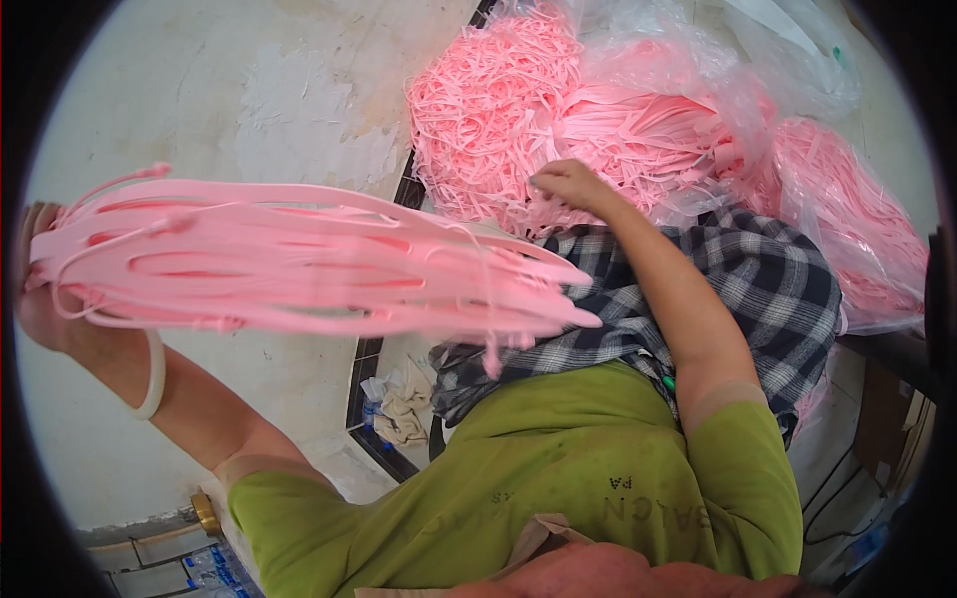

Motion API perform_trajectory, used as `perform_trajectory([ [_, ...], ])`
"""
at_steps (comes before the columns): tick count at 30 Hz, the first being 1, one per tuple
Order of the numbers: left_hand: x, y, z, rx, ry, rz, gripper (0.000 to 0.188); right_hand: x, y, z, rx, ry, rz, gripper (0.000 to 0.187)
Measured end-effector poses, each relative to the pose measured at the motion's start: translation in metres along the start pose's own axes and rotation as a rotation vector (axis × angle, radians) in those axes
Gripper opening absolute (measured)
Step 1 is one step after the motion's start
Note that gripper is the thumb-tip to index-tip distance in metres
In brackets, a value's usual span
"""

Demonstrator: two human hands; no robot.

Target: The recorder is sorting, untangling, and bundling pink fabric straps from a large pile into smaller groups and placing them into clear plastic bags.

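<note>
Left hand (40,299) at the far left edge is closed around one end of a gathered bundle of long flat pink rubbery strips (299,264), which fans rightward across mid-frame, tips ending over the checked grey-and-white cloth (758,289) on the lap. Right hand (566,184), upper centre, rests fingers-down on the loose heap of tangled pink strips (488,110); fingers look curled onto a few strands, but whether they actually pinch is hard to tell. More pink strips sit in clear plastic bags (857,219) at upper right. Step in hand looks like picking strips from the heap to add to the held bundle. Next move calls for separating single strands cleanly from the tangle.
</note>
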State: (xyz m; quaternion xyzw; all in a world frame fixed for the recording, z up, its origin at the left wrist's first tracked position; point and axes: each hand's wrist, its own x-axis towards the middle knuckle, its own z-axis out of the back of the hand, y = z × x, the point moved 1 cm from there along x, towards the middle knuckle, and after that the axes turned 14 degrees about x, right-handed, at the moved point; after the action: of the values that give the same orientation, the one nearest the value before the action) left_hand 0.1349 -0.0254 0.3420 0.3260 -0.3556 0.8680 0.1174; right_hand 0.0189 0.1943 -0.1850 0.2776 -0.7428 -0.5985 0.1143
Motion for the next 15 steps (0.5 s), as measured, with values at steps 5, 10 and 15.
perform_trajectory([
  [5,0.002,0.026,-0.019,-1.019,0.48,0.244,0.029,-0.008,0.0,0.053,-0.609,-0.174,0.134,0.037],
  [10,0.004,0.048,-0.029,-0.842,0.234,0.263,0.033,-0.012,-0.013,0.052,-0.715,-0.174,0.002,0.036],
  [15,-0.004,0.059,-0.053,-0.769,0.123,0.195,0.035,-0.022,-0.02,0.049,-0.794,-0.254,-0.014,0.041],
])
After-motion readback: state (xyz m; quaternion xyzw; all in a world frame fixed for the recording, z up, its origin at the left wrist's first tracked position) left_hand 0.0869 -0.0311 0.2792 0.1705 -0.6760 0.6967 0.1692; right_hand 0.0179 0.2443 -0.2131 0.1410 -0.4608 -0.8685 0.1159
